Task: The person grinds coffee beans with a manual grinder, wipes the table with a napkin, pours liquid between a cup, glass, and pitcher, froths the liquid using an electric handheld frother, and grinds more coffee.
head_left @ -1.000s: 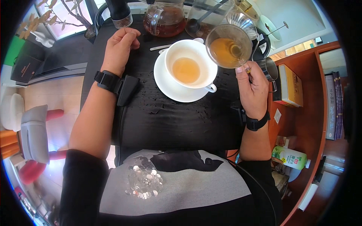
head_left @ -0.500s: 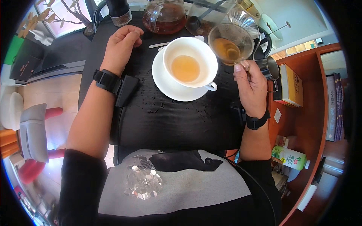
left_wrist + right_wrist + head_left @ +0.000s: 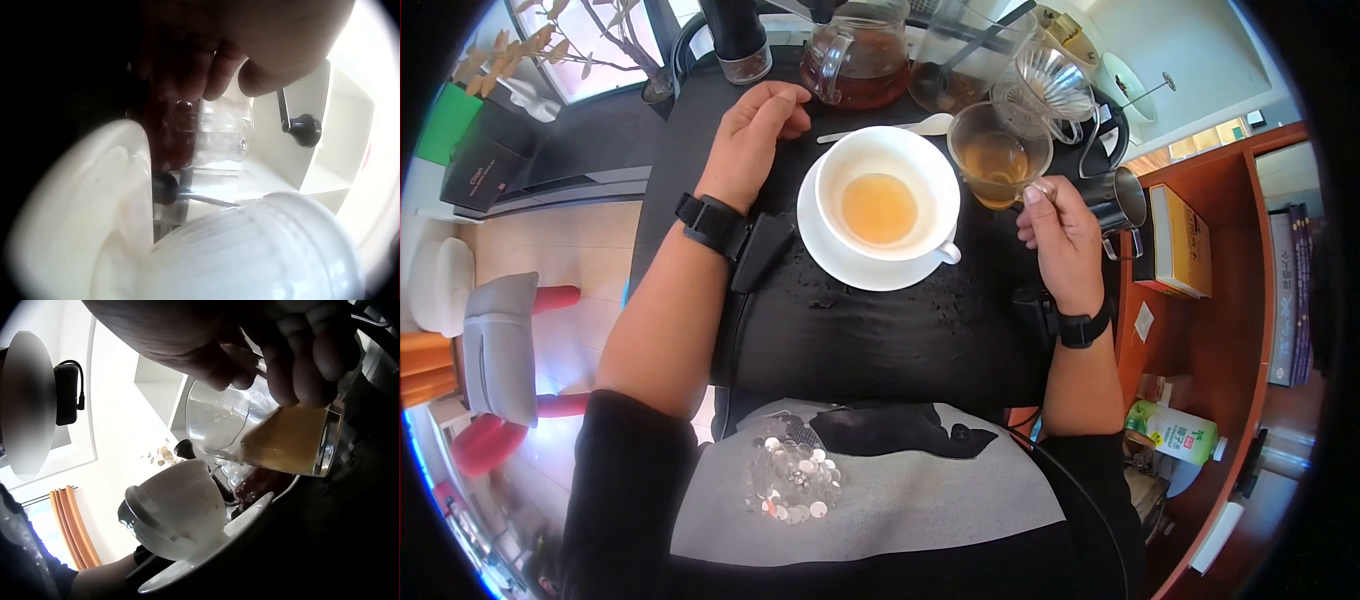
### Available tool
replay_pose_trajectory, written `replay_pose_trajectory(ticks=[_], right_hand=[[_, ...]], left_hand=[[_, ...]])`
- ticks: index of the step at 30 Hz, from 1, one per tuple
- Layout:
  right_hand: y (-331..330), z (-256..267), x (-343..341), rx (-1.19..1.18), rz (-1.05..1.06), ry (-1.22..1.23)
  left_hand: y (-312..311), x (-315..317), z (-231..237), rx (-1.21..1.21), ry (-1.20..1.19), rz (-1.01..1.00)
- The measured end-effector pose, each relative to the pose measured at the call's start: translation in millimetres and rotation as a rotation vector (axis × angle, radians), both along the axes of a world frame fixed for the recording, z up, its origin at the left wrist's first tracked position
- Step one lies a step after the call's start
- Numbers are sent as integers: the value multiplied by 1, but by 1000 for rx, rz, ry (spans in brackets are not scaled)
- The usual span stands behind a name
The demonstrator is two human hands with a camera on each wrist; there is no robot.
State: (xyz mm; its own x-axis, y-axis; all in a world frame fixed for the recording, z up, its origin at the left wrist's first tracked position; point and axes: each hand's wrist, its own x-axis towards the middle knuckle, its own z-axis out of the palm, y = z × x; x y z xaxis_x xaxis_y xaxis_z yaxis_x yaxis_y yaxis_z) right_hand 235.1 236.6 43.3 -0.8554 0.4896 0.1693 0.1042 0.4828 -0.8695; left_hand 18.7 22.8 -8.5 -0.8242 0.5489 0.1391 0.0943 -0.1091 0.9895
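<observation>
Grips the handle of a clear glass cup [image 3: 990, 160] of amber liquid with the curled fingers of the right hand [image 3: 1067, 232], just beside a wide white cup [image 3: 887, 157] on the person's right. Holds the left hand [image 3: 752, 145] near a clear glass teapot [image 3: 875, 75] of reddish-brown liquid, with loosely curled fingers around nothing. Has the white cup, with pale amber liquid inside, on a round white saucer [image 3: 818, 250] on the black worktop [image 3: 870, 350] between both hands. Shows a shiny metal jug [image 3: 1118, 200] beyond the right hand.
</observation>
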Motion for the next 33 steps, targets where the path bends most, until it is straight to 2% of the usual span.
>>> replay_pose_trajectory(ticks=[2,4,13,18,22,26,28,33], right_hand=[[5,-4,-2,-30,-1,-1],[14,-7,-2,-181,51,-17],[33,-9,-3,-468,118,48],[32,-10,12,-521,32,113],[31,-13,29,-512,-28,155],[29,-21,42,-504,-80,217],[28,-24,46,-506,-86,270],[28,-29,50,-524,-97,339]], left_hand=[[-1,2,1,-20,31,-18],[1,1,2,-36,63,-36],[-7,6,18,-16,13,-3],[-15,28,46,-145,-19,-349],[-10,43,51,-290,38,-391],[-8,49,62,-367,76,-349],[-8,48,64,-453,194,-295],[-21,40,88,-340,249,-266]])
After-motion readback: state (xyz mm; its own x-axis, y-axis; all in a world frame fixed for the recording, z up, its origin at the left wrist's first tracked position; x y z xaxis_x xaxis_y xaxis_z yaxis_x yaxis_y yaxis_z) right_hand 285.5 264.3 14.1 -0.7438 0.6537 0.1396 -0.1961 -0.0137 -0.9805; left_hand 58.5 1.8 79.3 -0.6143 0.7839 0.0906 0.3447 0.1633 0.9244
